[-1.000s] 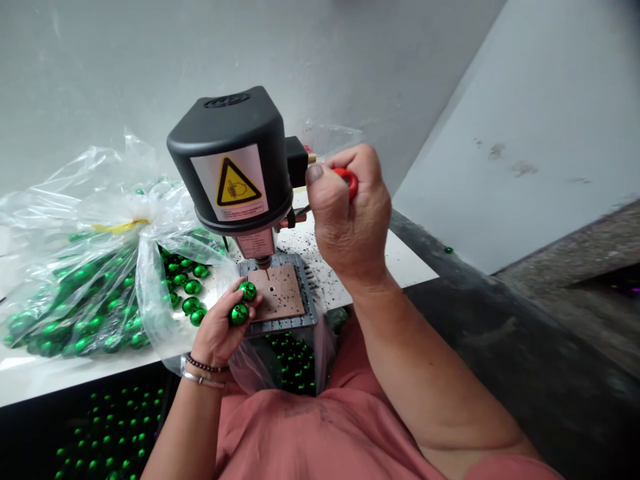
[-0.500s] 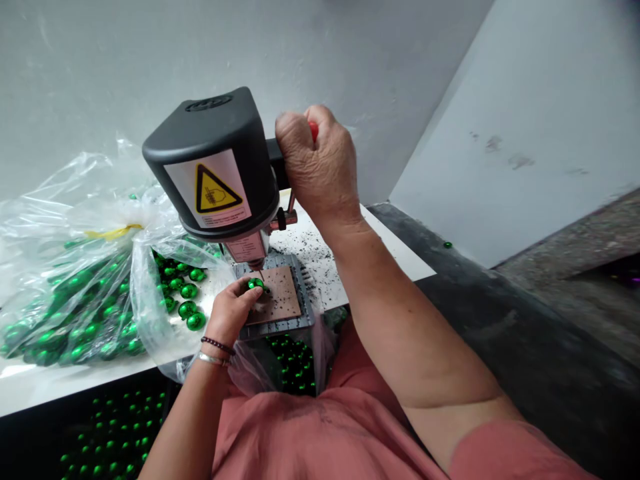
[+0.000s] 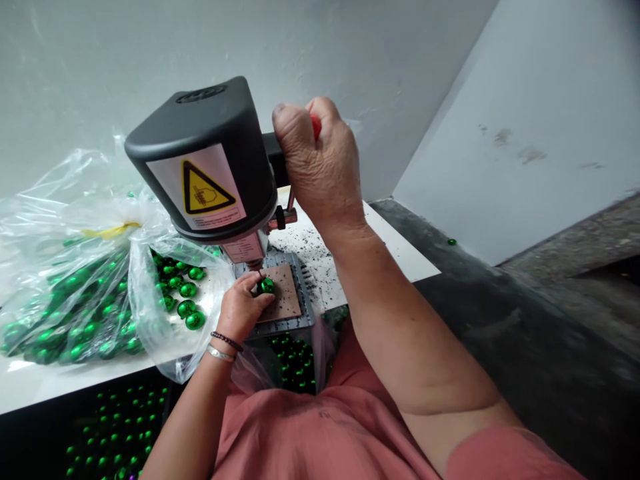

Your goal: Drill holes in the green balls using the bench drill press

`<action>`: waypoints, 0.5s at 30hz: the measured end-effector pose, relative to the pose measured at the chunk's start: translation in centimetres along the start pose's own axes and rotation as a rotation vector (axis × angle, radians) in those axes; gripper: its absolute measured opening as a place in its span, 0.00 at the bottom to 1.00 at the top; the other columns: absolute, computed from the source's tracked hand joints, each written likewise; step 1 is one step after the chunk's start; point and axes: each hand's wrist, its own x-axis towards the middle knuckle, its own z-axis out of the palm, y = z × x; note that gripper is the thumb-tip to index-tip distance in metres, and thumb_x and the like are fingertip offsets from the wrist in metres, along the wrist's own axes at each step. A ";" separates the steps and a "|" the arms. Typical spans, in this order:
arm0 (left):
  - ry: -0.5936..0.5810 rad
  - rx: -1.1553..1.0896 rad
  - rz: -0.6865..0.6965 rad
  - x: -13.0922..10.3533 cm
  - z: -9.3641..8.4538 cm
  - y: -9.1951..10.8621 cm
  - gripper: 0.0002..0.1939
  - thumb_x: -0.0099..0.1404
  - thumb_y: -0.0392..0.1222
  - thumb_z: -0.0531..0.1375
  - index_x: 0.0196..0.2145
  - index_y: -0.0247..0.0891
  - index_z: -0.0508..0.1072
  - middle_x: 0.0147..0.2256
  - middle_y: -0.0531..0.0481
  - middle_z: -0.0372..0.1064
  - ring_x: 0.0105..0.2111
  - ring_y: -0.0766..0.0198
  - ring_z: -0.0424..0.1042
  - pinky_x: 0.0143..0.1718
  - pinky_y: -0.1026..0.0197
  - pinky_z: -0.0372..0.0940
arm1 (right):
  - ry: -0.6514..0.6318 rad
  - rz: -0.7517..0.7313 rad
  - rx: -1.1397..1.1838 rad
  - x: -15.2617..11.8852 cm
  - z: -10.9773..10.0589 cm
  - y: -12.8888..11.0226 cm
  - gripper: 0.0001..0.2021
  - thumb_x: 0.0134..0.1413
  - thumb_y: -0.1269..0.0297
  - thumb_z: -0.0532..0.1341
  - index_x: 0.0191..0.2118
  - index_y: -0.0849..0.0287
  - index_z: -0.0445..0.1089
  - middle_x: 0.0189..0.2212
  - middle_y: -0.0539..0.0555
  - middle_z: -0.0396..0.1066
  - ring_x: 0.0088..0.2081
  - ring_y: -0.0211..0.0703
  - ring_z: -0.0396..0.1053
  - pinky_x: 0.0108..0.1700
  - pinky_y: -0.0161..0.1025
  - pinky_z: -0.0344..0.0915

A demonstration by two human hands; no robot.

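Note:
My left hand [image 3: 241,308] pinches a shiny green bauble [image 3: 267,286] between thumb and fingers, over a brown board [image 3: 286,297] on the slotted metal base [image 3: 306,308] of a small drill press. The thin drill bit [image 3: 260,273] is right at the bauble; whether it touches cannot be made out. High on the right of the black machine head [image 3: 200,153], my right hand [image 3: 323,160] is closed around the lever handle, whose red grip [image 3: 316,125] shows between thumb and fingers. A warning label [image 3: 197,190] faces me.
A clear plastic bag [image 3: 150,320] of green baubles lies left of the press, with loose baubles [image 3: 187,309] at its mouth. Dark shavings [image 3: 320,248] litter the white tabletop [image 3: 405,257]. More baubles [image 3: 113,427] fill a dark container below. One bauble [image 3: 451,242] lies on the floor.
My left hand has moved slightly right with the bauble, which is now turned differently below the bit. My right hand stays on the lever. The view has shifted a little.

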 end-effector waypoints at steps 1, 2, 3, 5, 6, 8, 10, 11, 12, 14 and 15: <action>-0.009 -0.007 0.000 0.0 0.1 0.0 0.18 0.42 0.36 0.66 0.35 0.44 0.77 0.40 0.49 0.71 0.44 0.56 0.66 0.51 0.57 0.54 | 0.006 -0.005 0.008 0.0 0.0 0.1 0.19 0.50 0.48 0.52 0.21 0.57 0.47 0.17 0.45 0.49 0.21 0.30 0.49 0.24 0.32 0.49; -0.015 -0.018 -0.005 0.1 0.1 -0.1 0.18 0.42 0.36 0.66 0.35 0.44 0.77 0.39 0.49 0.71 0.44 0.56 0.66 0.51 0.57 0.54 | 0.010 -0.003 0.013 0.0 0.0 0.1 0.19 0.50 0.48 0.52 0.21 0.57 0.47 0.17 0.44 0.49 0.21 0.30 0.48 0.24 0.32 0.49; -0.019 -0.031 -0.013 0.1 0.1 -0.2 0.18 0.42 0.36 0.66 0.35 0.44 0.76 0.39 0.50 0.71 0.44 0.56 0.66 0.51 0.57 0.54 | 0.010 0.001 0.018 0.0 0.1 0.2 0.19 0.50 0.49 0.53 0.21 0.57 0.47 0.17 0.44 0.49 0.21 0.29 0.48 0.24 0.31 0.48; -0.025 -0.042 -0.033 0.0 0.1 -0.3 0.19 0.42 0.36 0.66 0.36 0.45 0.76 0.38 0.50 0.71 0.42 0.57 0.67 0.50 0.57 0.55 | 0.008 0.007 0.023 0.0 0.1 0.2 0.20 0.50 0.49 0.53 0.21 0.58 0.47 0.17 0.44 0.48 0.21 0.29 0.47 0.23 0.32 0.48; -0.029 -0.029 -0.042 0.0 0.1 -0.3 0.20 0.42 0.37 0.66 0.36 0.44 0.76 0.37 0.50 0.72 0.42 0.57 0.67 0.50 0.57 0.55 | 0.006 0.008 0.023 0.0 0.1 0.2 0.20 0.50 0.49 0.53 0.21 0.58 0.47 0.17 0.44 0.48 0.21 0.29 0.47 0.23 0.32 0.48; -0.038 0.019 -0.053 0.0 0.0 -0.3 0.20 0.43 0.38 0.66 0.37 0.43 0.76 0.37 0.50 0.72 0.40 0.58 0.68 0.48 0.57 0.56 | 0.003 0.010 0.012 0.0 0.1 0.1 0.19 0.50 0.50 0.53 0.21 0.57 0.47 0.17 0.45 0.47 0.21 0.29 0.47 0.24 0.32 0.48; -0.045 0.077 -0.040 0.0 0.1 -0.4 0.19 0.44 0.40 0.66 0.38 0.43 0.75 0.36 0.50 0.72 0.39 0.58 0.68 0.45 0.58 0.57 | -0.006 0.017 -0.007 0.0 0.0 -0.1 0.19 0.50 0.51 0.53 0.21 0.57 0.46 0.17 0.45 0.46 0.22 0.29 0.47 0.25 0.31 0.49; -0.050 0.109 -0.024 0.0 0.1 -0.4 0.19 0.44 0.40 0.66 0.38 0.43 0.75 0.37 0.49 0.73 0.38 0.58 0.69 0.44 0.58 0.58 | -0.011 0.013 -0.012 -0.1 -0.1 -0.1 0.19 0.50 0.51 0.54 0.21 0.57 0.46 0.17 0.45 0.46 0.22 0.29 0.46 0.25 0.31 0.49; -0.053 0.142 -0.004 0.1 0.1 -0.4 0.18 0.45 0.41 0.65 0.37 0.43 0.75 0.37 0.49 0.73 0.38 0.58 0.69 0.43 0.59 0.58 | -0.012 -0.002 -0.014 -0.2 -0.2 -0.2 0.19 0.51 0.51 0.53 0.21 0.57 0.47 0.18 0.44 0.46 0.22 0.29 0.46 0.26 0.31 0.50; -0.050 0.192 0.025 0.0 0.2 -0.5 0.16 0.46 0.42 0.65 0.36 0.44 0.76 0.37 0.49 0.73 0.38 0.58 0.69 0.42 0.59 0.58 | -0.004 -0.053 0.000 -0.8 -0.5 -0.4 0.18 0.50 0.51 0.53 0.22 0.57 0.48 0.18 0.44 0.46 0.22 0.28 0.46 0.26 0.31 0.50; -0.043 0.202 0.028 0.0 0.2 -0.6 0.16 0.46 0.42 0.65 0.36 0.44 0.76 0.37 0.49 0.73 0.38 0.57 0.69 0.41 0.59 0.58 | 0.008 -0.080 0.007 -1.2 -0.7 -0.5 0.17 0.50 0.51 0.53 0.22 0.57 0.49 0.18 0.44 0.46 0.22 0.28 0.46 0.26 0.31 0.51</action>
